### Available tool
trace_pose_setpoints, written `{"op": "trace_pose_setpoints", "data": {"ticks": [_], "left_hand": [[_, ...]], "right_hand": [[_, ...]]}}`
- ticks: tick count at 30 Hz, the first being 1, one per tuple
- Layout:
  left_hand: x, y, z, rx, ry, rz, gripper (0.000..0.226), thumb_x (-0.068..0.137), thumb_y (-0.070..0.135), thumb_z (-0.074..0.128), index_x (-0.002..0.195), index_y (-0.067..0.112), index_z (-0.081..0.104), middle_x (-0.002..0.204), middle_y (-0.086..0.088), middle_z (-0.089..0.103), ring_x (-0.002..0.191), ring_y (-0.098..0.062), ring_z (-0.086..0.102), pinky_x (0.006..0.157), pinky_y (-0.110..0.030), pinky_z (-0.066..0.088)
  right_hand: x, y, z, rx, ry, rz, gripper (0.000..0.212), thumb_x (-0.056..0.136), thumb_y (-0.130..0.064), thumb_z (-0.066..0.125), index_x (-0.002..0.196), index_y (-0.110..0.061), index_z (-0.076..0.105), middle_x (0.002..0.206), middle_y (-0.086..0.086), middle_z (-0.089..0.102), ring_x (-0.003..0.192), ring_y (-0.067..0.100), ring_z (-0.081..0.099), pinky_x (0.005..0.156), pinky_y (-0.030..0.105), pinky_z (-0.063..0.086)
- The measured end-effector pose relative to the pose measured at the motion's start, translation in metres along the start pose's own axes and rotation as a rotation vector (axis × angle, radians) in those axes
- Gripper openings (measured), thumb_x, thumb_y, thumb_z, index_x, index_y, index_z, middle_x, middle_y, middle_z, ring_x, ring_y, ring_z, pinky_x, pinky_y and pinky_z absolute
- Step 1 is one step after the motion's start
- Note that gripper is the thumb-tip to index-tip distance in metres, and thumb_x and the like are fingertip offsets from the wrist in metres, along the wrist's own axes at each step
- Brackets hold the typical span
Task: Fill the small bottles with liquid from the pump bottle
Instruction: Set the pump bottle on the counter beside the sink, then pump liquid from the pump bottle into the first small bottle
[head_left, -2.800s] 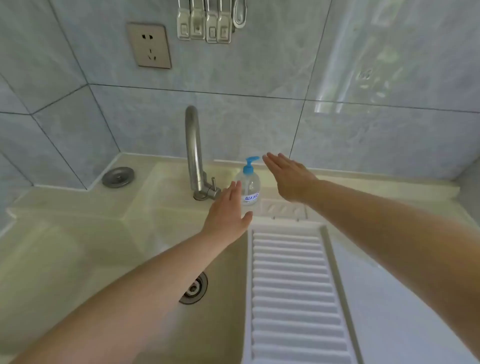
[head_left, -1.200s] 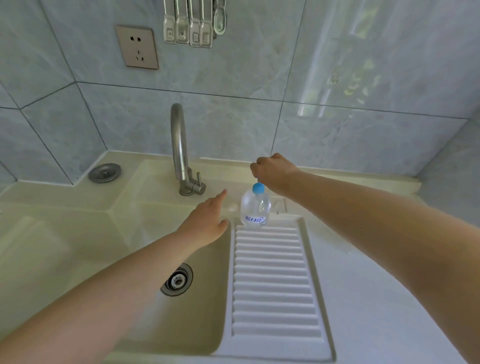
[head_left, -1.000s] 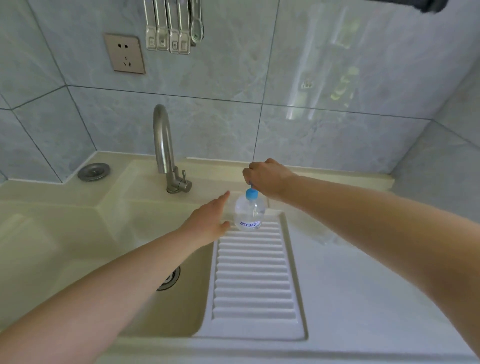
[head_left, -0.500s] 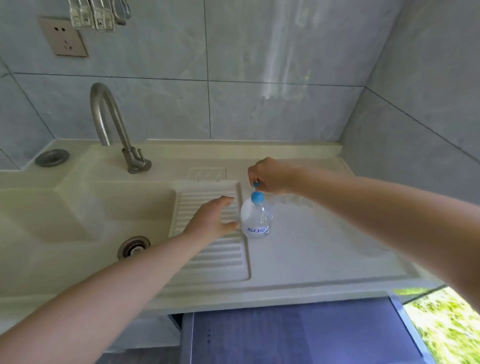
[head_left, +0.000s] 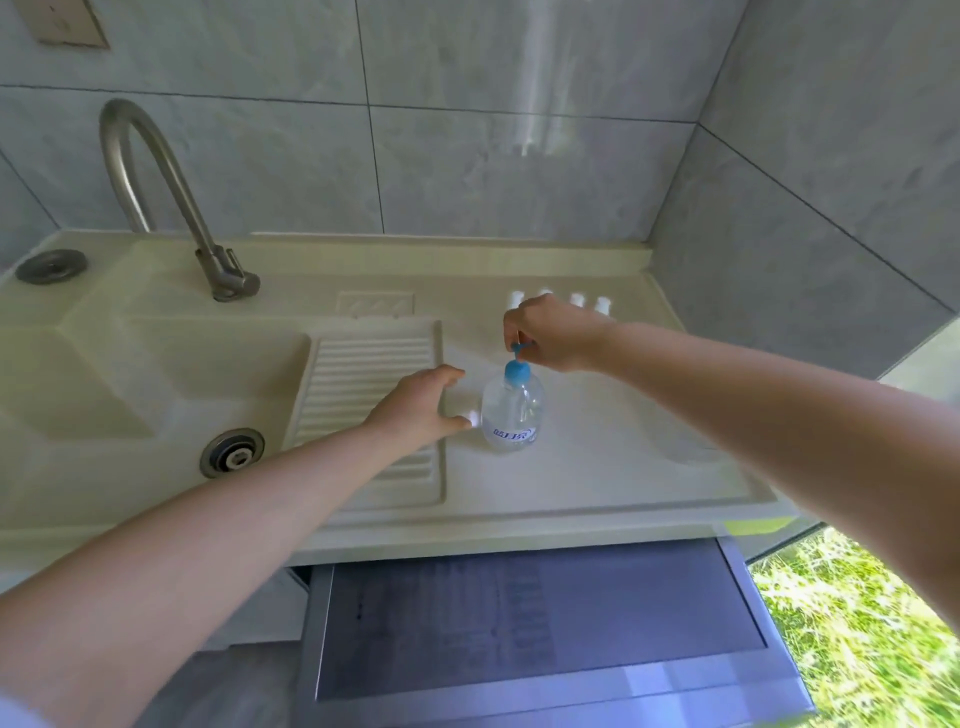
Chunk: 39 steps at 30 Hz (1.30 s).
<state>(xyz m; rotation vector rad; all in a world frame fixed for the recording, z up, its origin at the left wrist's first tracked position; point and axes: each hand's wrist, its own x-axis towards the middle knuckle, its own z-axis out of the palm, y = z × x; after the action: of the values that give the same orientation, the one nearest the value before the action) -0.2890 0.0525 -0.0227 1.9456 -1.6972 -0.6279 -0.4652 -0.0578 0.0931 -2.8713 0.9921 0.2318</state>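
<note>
The pump bottle (head_left: 513, 413) is stood upright on the worktop (head_left: 613, 457), just right of the ribbed drainboard (head_left: 363, 395). Its blue pump head is pinched from directly above by the right hand (head_left: 553, 338). The left hand (head_left: 421, 402), fingers relaxed, is held just beside it. The small bottles (head_left: 558, 300) are lined along the back edge, nearer the right hand.

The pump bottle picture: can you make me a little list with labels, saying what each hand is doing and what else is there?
pump bottle: clear, blue top, upright on the white counter
right hand: pinches the blue pump head from above
left hand: open beside the bottle, thumb near its side; contact unclear
small bottles: white caps in a row at the back of the counter, behind the right hand
washboard: ribbed, left of the bottle
sink: left, with drain
tap: curved metal, behind the sink
</note>
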Motion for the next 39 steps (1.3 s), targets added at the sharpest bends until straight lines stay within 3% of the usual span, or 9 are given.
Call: {"op": "trace_pose_setpoints", "data": {"ticks": [6, 13, 15, 18, 22, 25, 30, 35, 39], "left_hand": [[0.006, 0.003, 0.002, -0.028, -0.013, -0.022, 0.087, 0.07, 0.033, 0.086, 0.145, 0.021, 0.043, 0.145, 0.002, 0.048, 0.132, -0.017, 0.046, 0.111, -0.035, 0.038], [0.014, 0.001, 0.015, -0.044, -0.054, -0.071, 0.086, 0.07, 0.033, 0.085, 0.144, 0.021, 0.043, 0.142, 0.004, 0.051, 0.131, -0.015, 0.048, 0.111, -0.033, 0.037], [0.014, -0.001, 0.021, -0.063, -0.061, -0.074, 0.079, 0.071, 0.031, 0.083, 0.141, 0.023, 0.046, 0.136, 0.004, 0.055, 0.125, -0.015, 0.052, 0.106, -0.033, 0.041], [0.018, -0.003, 0.023, -0.083, -0.027, -0.068, 0.056, 0.077, 0.022, 0.074, 0.129, 0.027, 0.052, 0.121, 0.006, 0.061, 0.111, -0.015, 0.058, 0.096, -0.03, 0.046], [0.03, -0.003, 0.018, -0.125, -0.006, -0.078, 0.035, 0.084, 0.008, 0.056, 0.114, 0.026, 0.06, 0.112, 0.009, 0.064, 0.1, -0.014, 0.061, 0.09, -0.029, 0.049], [0.039, -0.002, 0.014, -0.161, 0.023, -0.093, 0.037, 0.083, -0.002, 0.047, 0.107, 0.02, 0.066, 0.111, 0.005, 0.067, 0.096, -0.012, 0.061, 0.088, -0.025, 0.047], [0.054, 0.003, 0.01, -0.288, 0.103, -0.199, 0.03, 0.087, 0.001, 0.052, 0.101, 0.019, 0.07, 0.103, 0.008, 0.069, 0.095, -0.01, 0.061, 0.089, -0.023, 0.046], [0.066, 0.007, 0.005, -0.458, 0.14, -0.313, 0.026, 0.088, 0.011, 0.055, 0.084, 0.034, 0.066, 0.098, 0.008, 0.069, 0.092, -0.018, 0.065, 0.085, -0.034, 0.051], [0.068, 0.006, -0.003, -0.631, 0.117, -0.396, 0.022, 0.092, 0.005, 0.052, 0.094, 0.021, 0.068, 0.105, -0.005, 0.07, 0.086, -0.022, 0.065, 0.075, -0.032, 0.051]], "right_hand": [[0.007, 0.0, 0.001, 0.032, 0.029, -0.04, 0.015, 0.095, -0.014, 0.059, 0.11, -0.013, 0.062, 0.098, -0.002, 0.048, 0.098, 0.021, 0.049, 0.078, 0.034, 0.043], [0.018, 0.0, 0.015, 0.158, 0.012, -0.046, 0.015, 0.093, -0.011, 0.059, 0.107, -0.013, 0.064, 0.099, 0.001, 0.054, 0.097, 0.024, 0.058, 0.085, 0.039, 0.051], [0.019, 0.001, 0.019, 0.194, 0.035, -0.045, 0.014, 0.092, -0.013, 0.059, 0.104, -0.017, 0.065, 0.093, -0.003, 0.054, 0.094, 0.022, 0.059, 0.083, 0.041, 0.053], [0.019, 0.011, 0.017, 0.294, 0.064, 0.0, 0.015, 0.095, -0.025, 0.06, 0.109, -0.023, 0.064, 0.088, -0.009, 0.06, 0.089, 0.014, 0.057, 0.081, 0.033, 0.051], [0.03, 0.036, 0.009, 0.362, 0.255, 0.066, 0.024, 0.095, -0.015, 0.057, 0.117, -0.018, 0.067, 0.1, 0.0, 0.066, 0.087, 0.014, 0.057, 0.083, 0.028, 0.046], [0.045, 0.058, 0.011, 0.328, 0.331, 0.141, 0.034, 0.093, -0.005, 0.055, 0.124, -0.014, 0.064, 0.116, 0.008, 0.064, 0.108, 0.024, 0.058, 0.098, 0.031, 0.045], [0.07, 0.079, 0.023, 0.193, 0.255, 0.248, 0.052, 0.091, -0.006, 0.055, 0.141, -0.022, 0.05, 0.136, 0.007, 0.055, 0.135, 0.028, 0.039, 0.111, 0.039, 0.033], [0.083, 0.083, 0.033, 0.168, 0.236, 0.255, 0.048, 0.095, -0.018, 0.057, 0.141, -0.027, 0.048, 0.134, -0.001, 0.058, 0.133, 0.024, 0.041, 0.107, 0.039, 0.03], [0.089, 0.079, 0.038, 0.182, 0.235, 0.241, 0.047, 0.095, -0.031, 0.061, 0.14, -0.029, 0.05, 0.129, -0.004, 0.062, 0.131, 0.023, 0.041, 0.105, 0.039, 0.032]]}}
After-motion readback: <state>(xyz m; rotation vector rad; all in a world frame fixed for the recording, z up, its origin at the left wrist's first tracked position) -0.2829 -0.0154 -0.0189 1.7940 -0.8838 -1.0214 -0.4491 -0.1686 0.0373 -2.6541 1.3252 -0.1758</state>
